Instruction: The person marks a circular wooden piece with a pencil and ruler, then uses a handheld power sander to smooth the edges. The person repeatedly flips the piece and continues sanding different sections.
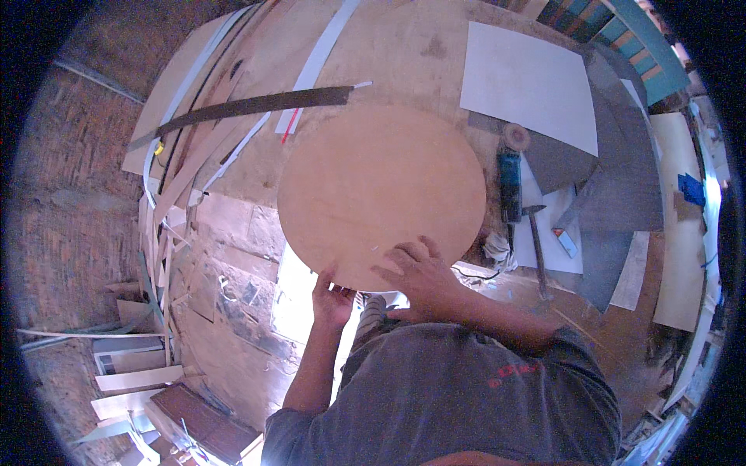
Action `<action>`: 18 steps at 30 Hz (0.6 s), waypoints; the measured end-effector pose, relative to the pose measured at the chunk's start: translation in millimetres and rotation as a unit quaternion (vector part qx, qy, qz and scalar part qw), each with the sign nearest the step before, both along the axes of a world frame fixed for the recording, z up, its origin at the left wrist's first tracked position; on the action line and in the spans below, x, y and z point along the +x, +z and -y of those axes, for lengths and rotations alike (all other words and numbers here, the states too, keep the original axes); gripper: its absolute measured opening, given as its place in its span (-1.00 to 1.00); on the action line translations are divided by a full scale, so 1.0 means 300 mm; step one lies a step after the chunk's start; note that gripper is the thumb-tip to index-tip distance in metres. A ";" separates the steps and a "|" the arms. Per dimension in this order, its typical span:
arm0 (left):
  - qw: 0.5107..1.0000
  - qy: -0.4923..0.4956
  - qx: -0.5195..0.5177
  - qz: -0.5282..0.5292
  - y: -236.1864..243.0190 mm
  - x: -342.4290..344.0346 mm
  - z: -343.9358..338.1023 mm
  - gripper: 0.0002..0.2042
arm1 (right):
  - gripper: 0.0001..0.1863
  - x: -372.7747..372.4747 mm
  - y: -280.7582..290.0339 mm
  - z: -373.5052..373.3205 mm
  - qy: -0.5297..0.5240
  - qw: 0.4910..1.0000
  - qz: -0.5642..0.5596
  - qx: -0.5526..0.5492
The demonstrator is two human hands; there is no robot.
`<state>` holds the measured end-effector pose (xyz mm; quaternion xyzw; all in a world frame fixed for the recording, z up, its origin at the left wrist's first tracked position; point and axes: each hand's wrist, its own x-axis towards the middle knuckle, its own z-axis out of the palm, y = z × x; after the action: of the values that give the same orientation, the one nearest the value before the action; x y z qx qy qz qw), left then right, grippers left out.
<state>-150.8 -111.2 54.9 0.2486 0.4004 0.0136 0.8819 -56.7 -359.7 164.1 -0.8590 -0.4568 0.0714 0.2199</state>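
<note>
A round tan board [381,186] lies at the middle, its near edge jutting past the bench. My left hand [332,301] grips that edge at lower left, fingertips at the rim. My right hand [416,279] rests with fingers spread on the board's top at the lower right. Right of the board lie a teal angle grinder [510,182] with a disc on it and a hammer [540,256]. A long dark strip [256,106] lies just beyond the board's upper left.
The wooden bench [416,54] carries a white sheet [528,85], dark grey sheets [606,248] and long strips [194,93] along the left. A brick surface [78,210] is at far left, offcuts [136,377] at lower left, a teal slatted piece [637,46] at upper right.
</note>
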 end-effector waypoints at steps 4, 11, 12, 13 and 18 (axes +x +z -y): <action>0.999 0.027 -0.017 -0.008 0.175 0.043 0.026 -0.36 | 0.03 0.042 0.078 -0.064 0.051 0.994 0.046 -0.081; 0.992 0.027 -0.057 0.112 0.502 0.179 0.154 -0.25 | -0.05 0.118 0.307 -0.055 -0.034 0.980 0.175 -0.084; 0.989 0.021 -0.061 0.130 0.542 0.202 0.167 -0.23 | -0.08 0.137 0.337 -0.055 -0.055 0.974 0.205 -0.075; 0.988 0.012 -0.057 0.144 0.568 0.232 0.181 -0.22 | -0.15 0.163 0.359 -0.064 -0.085 0.975 0.191 -0.068; 0.933 -0.102 -0.106 0.329 0.605 0.365 0.174 -0.33 | -0.09 0.308 0.478 -0.079 -0.208 0.941 0.263 -0.040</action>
<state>-41.1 -163.4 236.3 0.1747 0.0595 -0.0378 0.9821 35.6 -335.9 307.4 -0.9311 -0.3066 -0.1859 0.0672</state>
